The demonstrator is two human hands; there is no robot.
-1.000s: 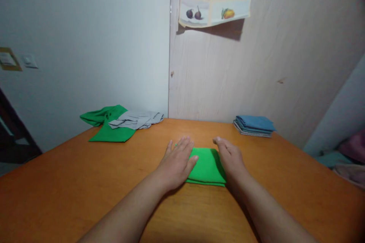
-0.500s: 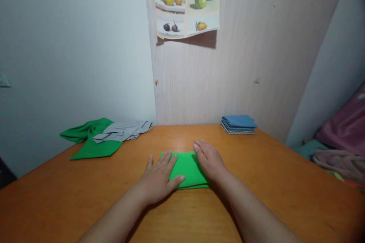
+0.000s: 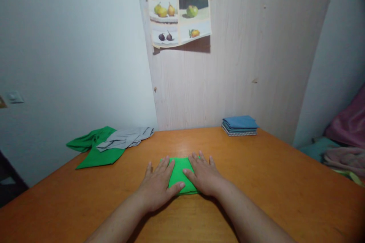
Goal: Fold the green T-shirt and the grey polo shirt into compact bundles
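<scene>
Fingers (image 3: 168, 171) overlap side edges of folded green cloth (image 3: 179, 174), open table (image 3: 262, 182) around.

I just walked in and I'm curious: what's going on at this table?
A person's bare left hand and right hand rest, fingers spread, on a bright green, folded rectangular cloth on an orange-brown wooden table. Toward the far left, a creased grey cloth lies partly over a loose green cloth. At the far right sits a neat stack of folded cloths, blue on top.
</scene>
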